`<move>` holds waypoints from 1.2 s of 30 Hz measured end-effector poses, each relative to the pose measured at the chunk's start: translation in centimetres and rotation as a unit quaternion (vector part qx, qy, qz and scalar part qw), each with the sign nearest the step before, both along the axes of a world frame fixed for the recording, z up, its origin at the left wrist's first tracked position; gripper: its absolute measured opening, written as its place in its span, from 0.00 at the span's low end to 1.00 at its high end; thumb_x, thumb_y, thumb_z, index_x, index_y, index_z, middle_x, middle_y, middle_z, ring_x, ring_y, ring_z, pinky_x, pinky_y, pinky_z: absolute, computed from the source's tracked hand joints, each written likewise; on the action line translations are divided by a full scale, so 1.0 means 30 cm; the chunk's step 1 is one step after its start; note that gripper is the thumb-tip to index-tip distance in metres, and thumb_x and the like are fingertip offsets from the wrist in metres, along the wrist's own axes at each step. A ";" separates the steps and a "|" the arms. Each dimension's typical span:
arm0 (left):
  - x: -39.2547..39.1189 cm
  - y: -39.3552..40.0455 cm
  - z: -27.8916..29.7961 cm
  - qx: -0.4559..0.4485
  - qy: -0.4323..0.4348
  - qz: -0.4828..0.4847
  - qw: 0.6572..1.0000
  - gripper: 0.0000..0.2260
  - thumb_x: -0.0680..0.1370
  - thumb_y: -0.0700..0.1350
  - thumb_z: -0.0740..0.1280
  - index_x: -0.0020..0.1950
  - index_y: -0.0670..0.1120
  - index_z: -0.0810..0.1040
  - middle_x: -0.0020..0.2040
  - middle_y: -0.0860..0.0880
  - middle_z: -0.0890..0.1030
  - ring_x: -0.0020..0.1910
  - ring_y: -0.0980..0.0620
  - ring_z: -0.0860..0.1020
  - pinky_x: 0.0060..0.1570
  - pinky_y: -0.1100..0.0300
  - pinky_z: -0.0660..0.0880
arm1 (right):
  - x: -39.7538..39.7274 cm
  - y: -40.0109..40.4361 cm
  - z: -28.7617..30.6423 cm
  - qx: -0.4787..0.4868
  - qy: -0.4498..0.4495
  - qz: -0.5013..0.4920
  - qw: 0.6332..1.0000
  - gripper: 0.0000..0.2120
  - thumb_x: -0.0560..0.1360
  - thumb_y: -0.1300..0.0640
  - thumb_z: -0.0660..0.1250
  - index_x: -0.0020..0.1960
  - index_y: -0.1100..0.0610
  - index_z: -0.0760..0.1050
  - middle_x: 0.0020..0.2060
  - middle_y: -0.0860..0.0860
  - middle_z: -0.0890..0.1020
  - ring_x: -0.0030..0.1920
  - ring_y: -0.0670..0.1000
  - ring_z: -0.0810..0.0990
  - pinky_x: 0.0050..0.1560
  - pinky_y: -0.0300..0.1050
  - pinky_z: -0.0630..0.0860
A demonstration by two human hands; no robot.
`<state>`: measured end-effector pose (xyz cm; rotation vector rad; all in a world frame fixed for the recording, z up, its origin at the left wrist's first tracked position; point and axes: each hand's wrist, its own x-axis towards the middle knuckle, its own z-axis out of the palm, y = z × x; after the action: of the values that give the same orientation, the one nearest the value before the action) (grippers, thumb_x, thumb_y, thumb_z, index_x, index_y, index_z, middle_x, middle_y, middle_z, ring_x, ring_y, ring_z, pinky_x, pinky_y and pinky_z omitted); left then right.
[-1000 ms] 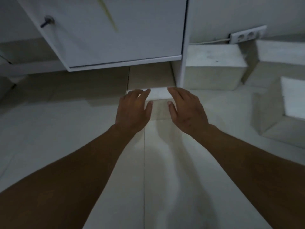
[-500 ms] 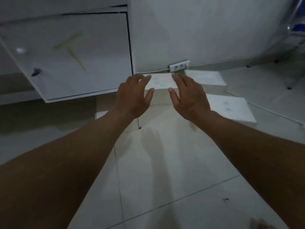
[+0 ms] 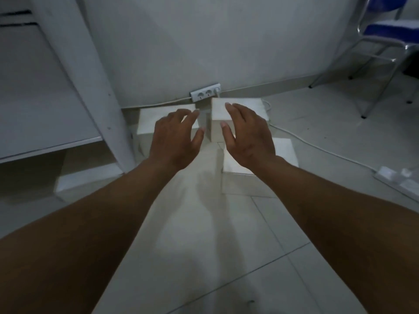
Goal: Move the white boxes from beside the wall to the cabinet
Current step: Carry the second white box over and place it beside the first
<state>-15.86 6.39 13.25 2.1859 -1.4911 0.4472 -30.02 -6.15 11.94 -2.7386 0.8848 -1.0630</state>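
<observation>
1. Far left is the white cabinet [image 3: 74, 71], its bottom shelf bare – one white box [image 3: 86, 180] sits on the floor in the shadow just under it.
2. Next comes the left hand [image 3: 174, 141], palm down, fingers [image 3: 192, 117] spread apart and holding nothing. It hovers in front of the left box [image 3: 147, 123], which is tucked by the cabinet's side panel near the wall.
3. Right hand [image 3: 249, 137] is the same deal – fingers loose and apart, empty, stretched out over the back box [image 3: 218, 112] that sits just below the wall socket strip [image 3: 205, 94].
4. A third box by the wall, the near box [image 3: 283, 150], lies on the floor tiles partly under the right wrist.
5. A white cable [image 3: 317, 148] runs off to a power strip [image 3: 399, 180] on the floor, and a blue chair [image 3: 385, 30] stands in the far right corner.
</observation>
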 end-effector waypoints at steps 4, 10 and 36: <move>-0.082 -0.261 -0.046 0.017 0.031 0.025 0.999 0.22 0.80 0.53 0.61 0.71 0.45 0.72 0.66 0.42 0.76 0.63 0.41 0.74 0.60 0.48 0.70 | -0.061 -0.268 -0.041 0.033 0.017 0.009 0.999 0.23 0.81 0.51 0.59 0.73 0.58 0.68 0.69 0.56 0.74 0.69 0.56 0.71 0.68 0.55 0.67; -0.192 -0.547 -0.083 0.047 0.071 0.039 0.996 0.22 0.82 0.53 0.60 0.73 0.45 0.70 0.69 0.42 0.74 0.66 0.42 0.71 0.62 0.46 0.69 | -0.181 -0.588 -0.111 0.083 0.031 -0.007 0.996 0.23 0.82 0.49 0.57 0.75 0.56 0.66 0.71 0.56 0.72 0.70 0.56 0.69 0.69 0.56 0.65; -0.152 -0.728 -0.710 0.229 0.278 0.213 0.908 0.40 0.70 0.78 0.52 0.78 0.63 0.48 0.76 0.40 0.60 0.72 0.37 0.64 0.67 0.40 0.65 | -0.290 -0.755 -0.669 0.356 0.140 -0.187 0.905 0.44 0.72 0.26 0.57 0.80 0.45 0.49 0.79 0.58 0.42 0.77 0.61 0.53 0.74 0.58 0.56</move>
<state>-20.41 -15.45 -8.06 2.6946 -0.8581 -0.4295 -38.72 -28.79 -8.14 -2.1526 1.5175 -0.2539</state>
